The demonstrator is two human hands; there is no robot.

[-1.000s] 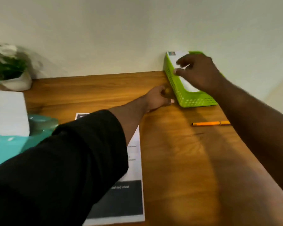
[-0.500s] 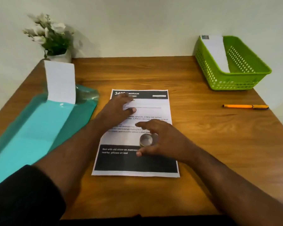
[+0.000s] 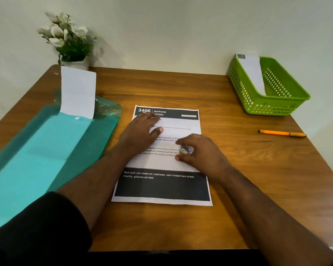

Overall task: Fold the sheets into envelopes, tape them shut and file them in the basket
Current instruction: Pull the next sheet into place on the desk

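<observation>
Pressing flat on printed sheet (image 3: 162, 162), left hand (image 3: 140, 131) w/ fingers straight; right hand (image 3: 198, 152) curled round what looks like a clear tape roll (image 3: 186, 149).

Bare table (image 3: 238, 169) lies right of the printed sheet (image 3: 161, 189), crossed only by the pen (image 3: 282, 133) near the right edge. The green basket (image 3: 267, 106) blocks the far right corner; the teal folder (image 3: 37, 150) covers the left edge, and the flower pot (image 3: 73, 63) fills the far left corner.
</observation>
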